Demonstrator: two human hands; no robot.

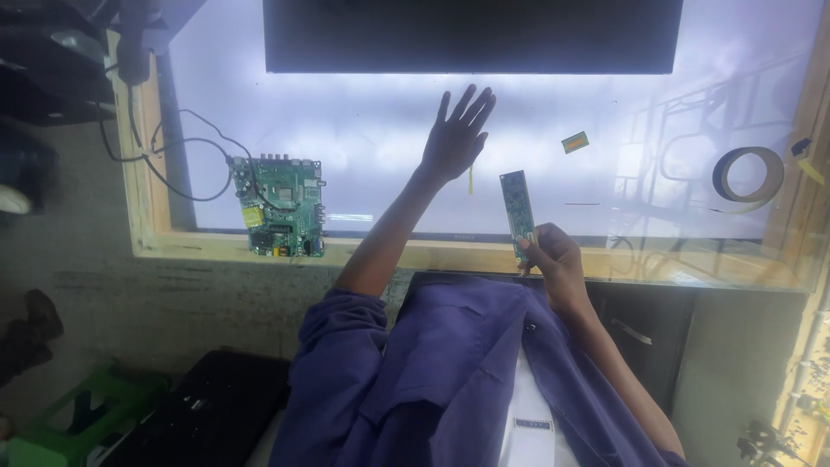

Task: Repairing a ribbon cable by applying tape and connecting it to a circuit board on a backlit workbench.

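Observation:
My left hand (456,138) reaches out flat over the glowing white screen panel (363,112), fingers spread, holding nothing. My right hand (553,258) grips the lower end of a narrow green circuit board strip (515,207), held upright above the panel's near wooden edge (432,252). A larger green main circuit board (282,207) lies on the panel's near left corner with black cables (186,164) running from it.
A dark flat panel (471,35) lies across the far side. A roll of tape (748,175) and a small yellow-green tag (575,142) rest on the right of the lit surface. A green stool (78,415) stands on the floor at lower left.

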